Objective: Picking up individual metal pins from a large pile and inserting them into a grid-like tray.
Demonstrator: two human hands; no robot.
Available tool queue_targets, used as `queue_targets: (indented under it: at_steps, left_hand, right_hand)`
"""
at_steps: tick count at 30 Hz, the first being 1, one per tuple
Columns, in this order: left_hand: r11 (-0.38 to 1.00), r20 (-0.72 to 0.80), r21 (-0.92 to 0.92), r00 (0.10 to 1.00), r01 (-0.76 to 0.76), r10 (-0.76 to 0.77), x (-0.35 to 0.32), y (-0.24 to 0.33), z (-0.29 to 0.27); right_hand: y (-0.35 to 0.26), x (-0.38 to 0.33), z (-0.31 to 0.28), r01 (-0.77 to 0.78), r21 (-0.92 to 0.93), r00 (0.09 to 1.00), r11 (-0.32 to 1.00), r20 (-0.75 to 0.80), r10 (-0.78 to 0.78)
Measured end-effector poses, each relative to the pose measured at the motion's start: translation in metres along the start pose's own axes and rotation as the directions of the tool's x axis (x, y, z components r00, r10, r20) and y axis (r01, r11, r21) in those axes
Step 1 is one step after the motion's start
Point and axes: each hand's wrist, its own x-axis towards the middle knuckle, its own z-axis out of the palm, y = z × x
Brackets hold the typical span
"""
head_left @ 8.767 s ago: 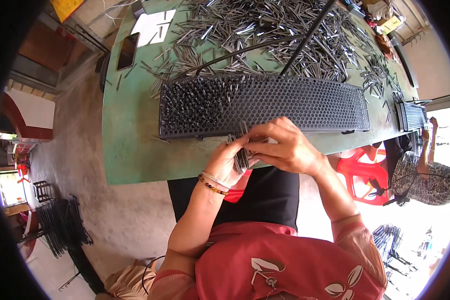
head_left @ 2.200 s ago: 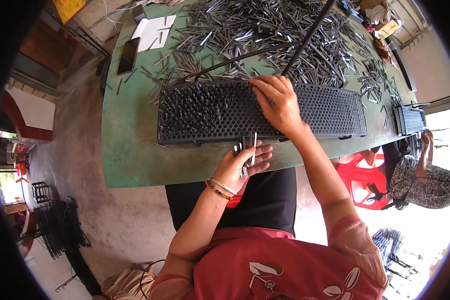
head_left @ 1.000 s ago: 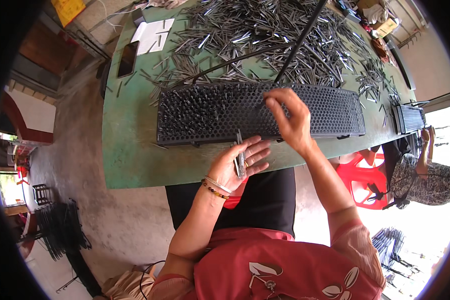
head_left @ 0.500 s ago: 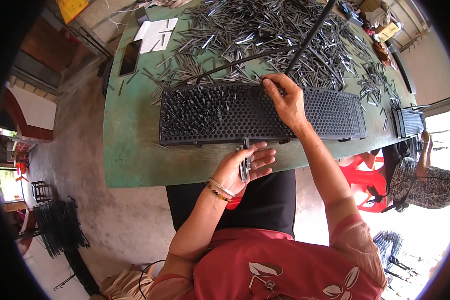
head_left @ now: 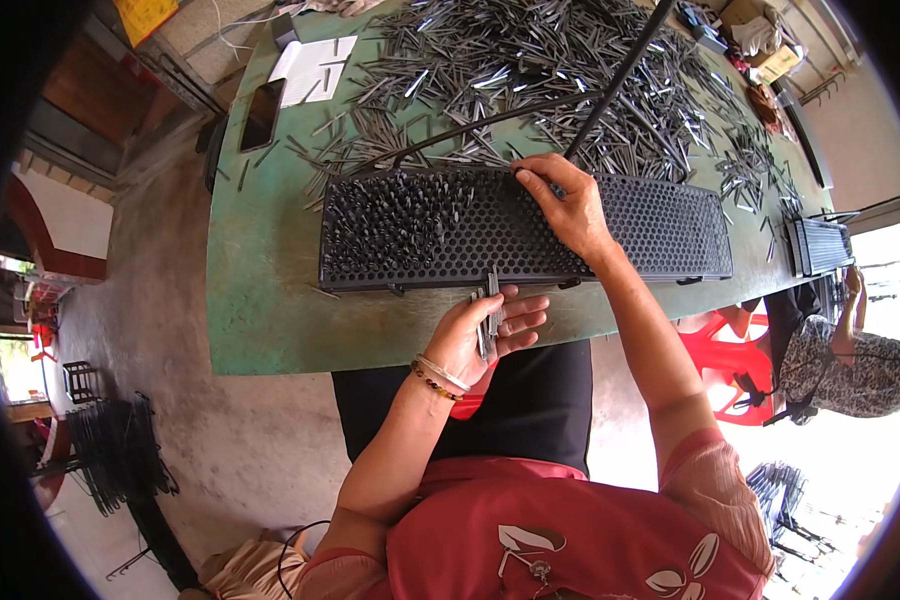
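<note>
A long black tray (head_left: 660, 228) full of round holes lies across the near part of the green table. Its left end is packed with upright dark pieces (head_left: 385, 222); the middle and right show bare holes. My left hand (head_left: 498, 318), palm up below the tray's near edge, holds several thin dark strips (head_left: 487, 325) under its thumb, other fingers stretched out. Over the middle of the tray, my right hand (head_left: 568, 205) pinches thumb and forefinger at the far edge, on what looks like a thin dark strip, mostly hidden by the fingertips.
A large heap of loose dark strips (head_left: 530, 65) covers the table (head_left: 270, 290) beyond the tray. Black rods (head_left: 615, 85) slant over it. A phone (head_left: 262, 115) and white paper (head_left: 315, 72) lie far left. At right are a red chair (head_left: 725, 355) and another person (head_left: 840, 365).
My right hand has shifted slightly left and its fingertips have come down to the tray's far edge. The left hand has barely moved, still with its strips.
</note>
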Motion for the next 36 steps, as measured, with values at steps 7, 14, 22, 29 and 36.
queue_targets:
  at_steps: [7, 14, 22, 29, 36]
  left_hand:
    - [0.998, -0.092, 0.054, 0.996, -0.012, 0.017, -0.001, 0.0, 0.005]
    - [0.997, -0.086, 0.074, 0.996, -0.024, 0.03, -0.002, -0.001, 0.006]
    - [0.983, -0.073, 0.158, 0.992, -0.09, 0.103, -0.009, 0.009, 0.021]
    - [0.958, -0.022, 0.248, 0.987, -0.147, 0.157, -0.012, 0.008, 0.027]
    - [0.943, -0.097, 0.303, 0.98, -0.137, 0.174, -0.012, 0.007, 0.025]
  right_hand:
    - [-0.004, -0.001, -0.001, 0.134, -0.204, 0.99, 0.97, -0.008, -0.138]
    - [-0.002, -0.005, 0.002, 0.145, -0.246, 0.988, 0.958, -0.008, -0.152]
    - [-0.046, -0.016, -0.009, -0.046, 0.02, 0.998, 0.999, -0.036, 0.047]
    - [-0.063, -0.041, -0.006, -0.474, 0.236, 0.802, 0.849, 0.514, 0.305]
    - [-0.06, -0.04, -0.01, -0.621, 0.269, 0.752, 0.736, 0.467, 0.465]
